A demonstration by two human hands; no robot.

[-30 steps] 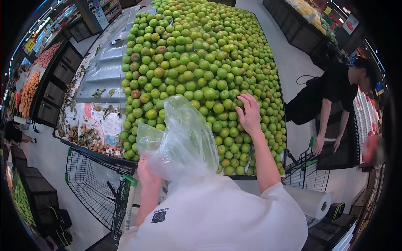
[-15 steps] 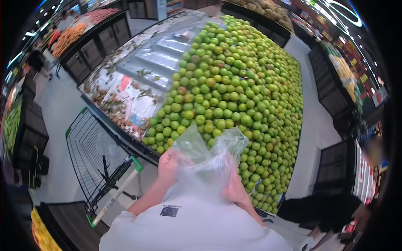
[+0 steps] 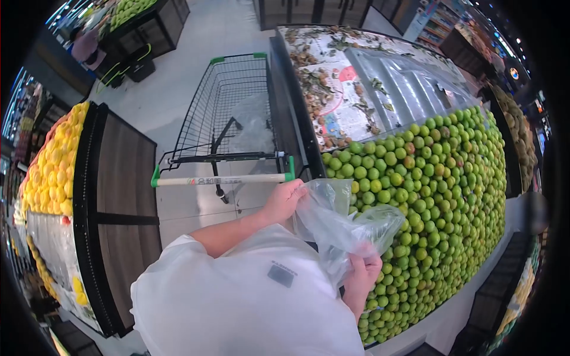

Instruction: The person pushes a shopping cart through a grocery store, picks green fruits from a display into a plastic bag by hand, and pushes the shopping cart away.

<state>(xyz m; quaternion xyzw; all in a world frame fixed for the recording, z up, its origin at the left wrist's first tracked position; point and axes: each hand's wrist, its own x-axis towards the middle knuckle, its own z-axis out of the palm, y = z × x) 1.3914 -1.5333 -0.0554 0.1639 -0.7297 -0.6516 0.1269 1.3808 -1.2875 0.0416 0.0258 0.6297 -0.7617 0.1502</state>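
A clear plastic bag (image 3: 338,222) is stretched between my two hands, in front of a large heap of round green fruit (image 3: 439,202). My left hand (image 3: 284,202) pinches the bag's left edge, close to the cart handle. On the bag's lower right side, my right hand (image 3: 362,276) is closed around the thin plastic. No fruit shows through the bag. Behind it, the nearest green fruit is partly covered by the film.
To the left stands a wire shopping cart (image 3: 228,124) with crumpled clear plastic (image 3: 252,121) inside. Empty clear trays (image 3: 409,89) and littered paper lie beside the fruit. A stand of yellow fruit (image 3: 56,166) is at far left. A person (image 3: 89,50) stands at upper left.
My view and body have turned left, so the cart now sits nearer the middle and the fruit heap further right. The bag stays in both hands, its opening now slanted.
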